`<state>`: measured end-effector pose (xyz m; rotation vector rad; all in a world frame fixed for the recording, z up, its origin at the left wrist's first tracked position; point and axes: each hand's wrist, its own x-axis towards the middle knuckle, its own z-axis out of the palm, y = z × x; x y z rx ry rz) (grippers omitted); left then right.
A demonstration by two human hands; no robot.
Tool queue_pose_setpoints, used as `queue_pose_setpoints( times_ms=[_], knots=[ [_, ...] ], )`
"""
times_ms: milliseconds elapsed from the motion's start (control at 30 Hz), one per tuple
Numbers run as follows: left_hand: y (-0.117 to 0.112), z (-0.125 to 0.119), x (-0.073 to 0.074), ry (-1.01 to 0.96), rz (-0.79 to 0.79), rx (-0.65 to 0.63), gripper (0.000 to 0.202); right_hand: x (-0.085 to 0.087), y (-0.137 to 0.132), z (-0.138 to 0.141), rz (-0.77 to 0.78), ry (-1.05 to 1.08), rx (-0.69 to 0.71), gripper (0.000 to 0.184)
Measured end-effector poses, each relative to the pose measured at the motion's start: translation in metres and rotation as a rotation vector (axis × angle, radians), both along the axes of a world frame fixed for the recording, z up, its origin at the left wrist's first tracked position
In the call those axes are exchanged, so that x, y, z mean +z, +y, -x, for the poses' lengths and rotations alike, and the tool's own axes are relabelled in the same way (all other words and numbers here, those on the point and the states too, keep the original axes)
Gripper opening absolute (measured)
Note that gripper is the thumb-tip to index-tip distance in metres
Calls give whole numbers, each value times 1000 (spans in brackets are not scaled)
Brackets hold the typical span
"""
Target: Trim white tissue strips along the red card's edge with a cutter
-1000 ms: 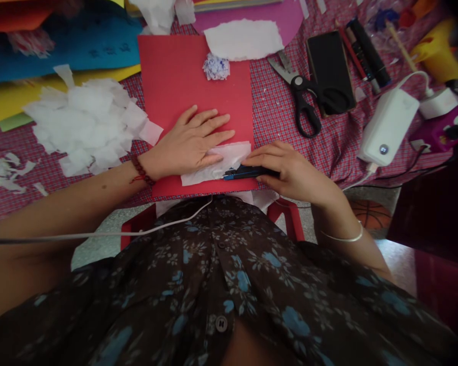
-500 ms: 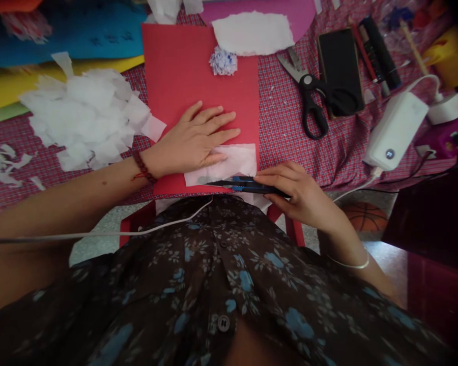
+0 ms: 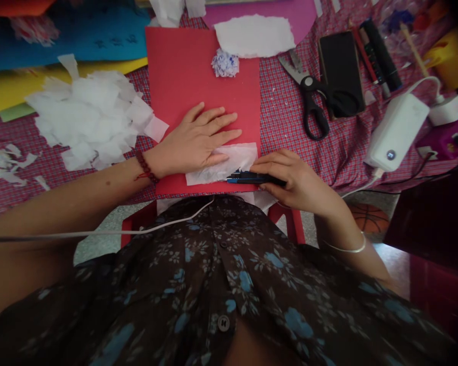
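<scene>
My left hand (image 3: pixel 204 137) lies flat with fingers spread on a red sheet (image 3: pixel 198 76). Its thumb presses on a strip of white tissue paper (image 3: pixel 206 174) near the sheet's front edge. In my right hand (image 3: pixel 286 175) is a black and blue utility knife (image 3: pixel 248 177), held low over the right part of the strip and pointing left. Its blade cannot be made out clearly now. A crumpled blue-flecked paper ball (image 3: pixel 225 63) sits at the far right of the red sheet, beside a torn white paper piece (image 3: pixel 255 36).
On the left is a heap of white tissue pieces (image 3: pixel 93 114), with paper scraps (image 3: pixel 9 163) beyond. To the right lie scissors (image 3: pixel 309 94), a phone (image 3: pixel 341 63), markers (image 3: pixel 381 53) and a white power bank (image 3: pixel 399 132). A white cable (image 3: pixel 175 221) crosses my lap.
My right hand and the utility knife have moved slightly up and the knife's tip has shifted right along the strip. My left hand stays pressed in place. The view has shifted a little.
</scene>
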<state>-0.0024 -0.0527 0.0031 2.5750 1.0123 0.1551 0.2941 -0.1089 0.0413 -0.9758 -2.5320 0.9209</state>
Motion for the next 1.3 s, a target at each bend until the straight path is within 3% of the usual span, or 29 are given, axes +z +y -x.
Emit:
queue_pose_setpoints(
  times_ms=[267,433,800,1000,1067,1167,1300],
  knots=[
    [-3,-6,10,-64,66,86,46,0,6,11,-1,14,74,39],
    [-2,-4,4,-100,48,63,47,-2,5,21,-8,16,95,40],
    [-6,-5,11,-68,69,39,49,-6,-50,13,-60,55,-21,40],
    [-4,-3,7,-76,72,65,53,6,-67,-10,5,86,-71,41],
    [0,2,5,-129,51,43,56,8,-67,-22,16,134,-154,43],
    [1,11,9,-279,29,78,54,1,-59,-37,-70,227,-423,44],
    [-22,7,20,-346,-55,185,40,-22,-41,-46,-250,141,-603,40]
  ],
)
